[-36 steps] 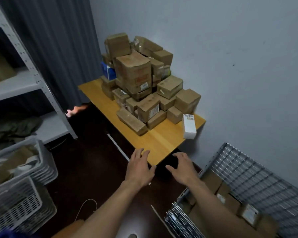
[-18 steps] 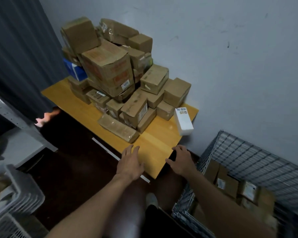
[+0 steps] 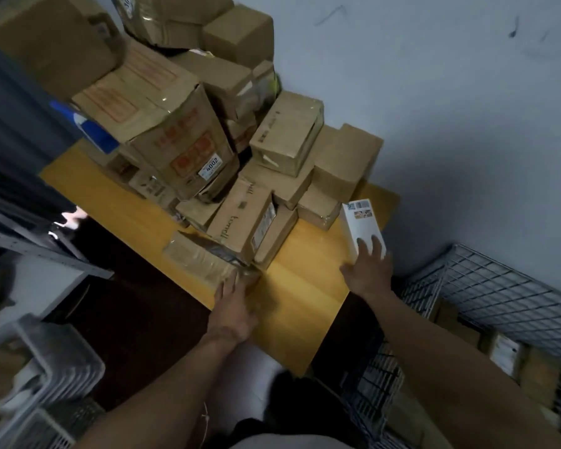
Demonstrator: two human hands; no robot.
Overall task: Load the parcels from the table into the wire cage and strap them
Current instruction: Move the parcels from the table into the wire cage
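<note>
Brown cardboard parcels [image 3: 188, 131] were stacked in a loose pile on the yellow wooden table [image 3: 298, 286], upper centre of frame. A white box [image 3: 361, 225] lay at the pile's right. The wire cage [image 3: 499, 286], lower right, held several parcels.

- Two hands out there: left hand [image 3: 232, 306], right hand [image 3: 368, 270].
- One table [image 3: 302, 306].
- Brown parcels [image 3: 188, 131] piled on it: well over a dozen, exact count hidden.
- One white box [image 3: 361, 228].
- One blue box [image 3: 91, 131].
- One wire cage [image 3: 499, 286], at least three cartons [image 3: 540, 374] showing inside.
</note>
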